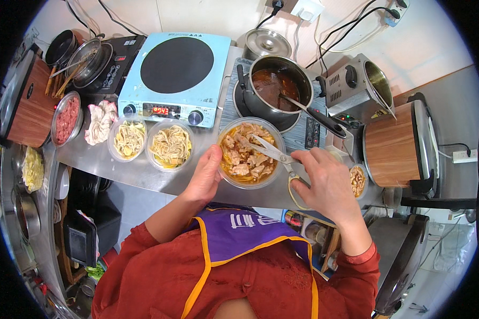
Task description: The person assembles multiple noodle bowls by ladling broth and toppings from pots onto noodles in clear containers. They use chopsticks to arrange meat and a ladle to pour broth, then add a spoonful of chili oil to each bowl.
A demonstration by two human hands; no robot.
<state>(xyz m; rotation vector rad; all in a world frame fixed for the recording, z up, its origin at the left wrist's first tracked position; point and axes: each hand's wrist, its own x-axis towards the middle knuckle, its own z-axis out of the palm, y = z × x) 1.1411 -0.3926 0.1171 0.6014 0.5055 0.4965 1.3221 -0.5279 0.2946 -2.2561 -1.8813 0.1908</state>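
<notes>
My right hand (324, 181) is closed round the handles of a pair of scissors (280, 157). Their parted blades reach over a clear round plastic bowl (230, 175) at the counter's front edge. Inside the bowl are pieces of cooked meat (244, 151) in brownish broth, with noodles partly showing. My left hand (207, 173) grips the bowl's left side, the thumb near its rim. Just left stand two more plastic bowls of noodles, one nearer (170, 145) and one further left (126, 138), with yellow pieces under the noodles.
Behind the bowl, a dark pot (256, 100) of reddish-brown sauce holds a ladle (319, 118), its handle jutting right. A blue induction cooker (138, 87) stands left. At right are a small bowl of nuts (358, 181) and a wood-patterned cooker (391, 143). Minced meat fills a metal bowl (67, 119).
</notes>
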